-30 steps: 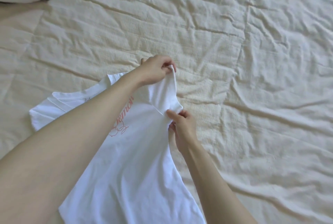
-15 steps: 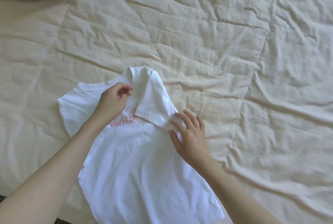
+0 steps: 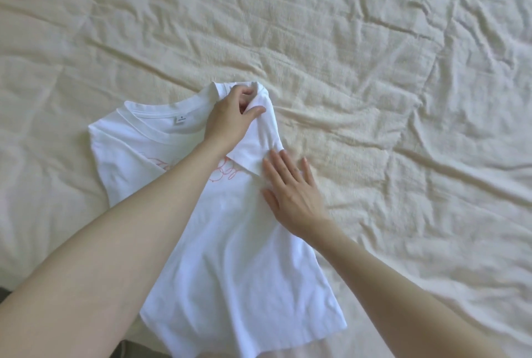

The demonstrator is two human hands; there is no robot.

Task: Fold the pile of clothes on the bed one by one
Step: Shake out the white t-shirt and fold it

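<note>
Folded inward since a second ago, the right sleeve [image 3: 259, 139] of the white cotton T-shirt with pink script lettering [image 3: 230, 242] now lies across the chest, where a second earlier both hands held it lifted clear of the fabric. The left hand [image 3: 233, 119], which half a second ago hovered near the collar, now sits at the shoulder seam, its fingers [image 3: 244, 96] curled and its thumb pinching the bunched top of the folded sleeve. The right hand [image 3: 290, 193] has flattened: half a second ago it only touched the sleeve hem, and now it lies palm down on the garment's right edge, its fingers [image 3: 283, 165] straight and slightly spread, pressing the new crease just below the hem, with some fingertips reaching onto the bed. The T-shirt lies face up on the wrinkled cream quilted bedspread [image 3: 374, 55], neckline toward the far side, label showing inside the collar, hem nearest the person. Its left sleeve appears already tucked in, though the forearm hides part of it. No pile of other clothes is in view. By the look of it, the side folds are nearly settled, and the lengthwise fold of this garment is yet to come.
</note>
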